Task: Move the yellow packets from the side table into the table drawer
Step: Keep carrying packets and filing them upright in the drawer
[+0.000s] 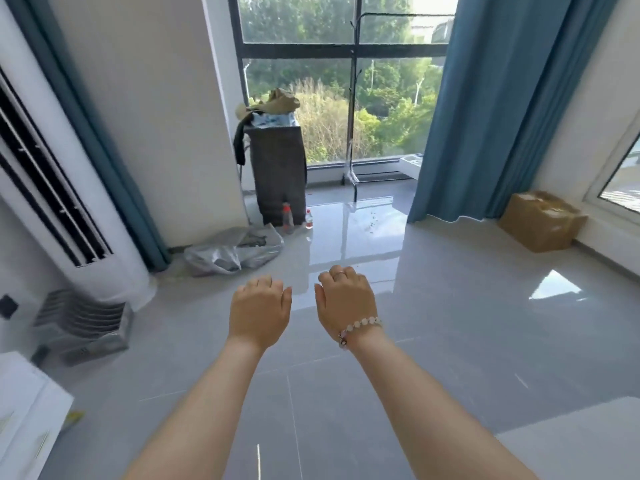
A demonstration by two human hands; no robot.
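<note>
My left hand (pixel 259 313) and my right hand (pixel 346 303) reach out side by side over the grey tiled floor, backs up. Their fingers hang loosely curled downward and hold nothing. The right wrist wears a bead bracelet and one finger a ring. A small yellow scrap (pixel 74 418) shows at the lower left, beside a white piece of furniture (pixel 24 403); I cannot tell whether it is a packet. No open drawer is in view.
A white standing air conditioner (pixel 69 209) and a grey fan heater (pixel 83 327) stand at left. Ahead by the window are a dark hamper (pixel 280 174), two bottles (pixel 288 216), a grey plastic bag (pixel 235 251) and a coat stand (pixel 353 133). A cardboard box (pixel 540 220) sits at right.
</note>
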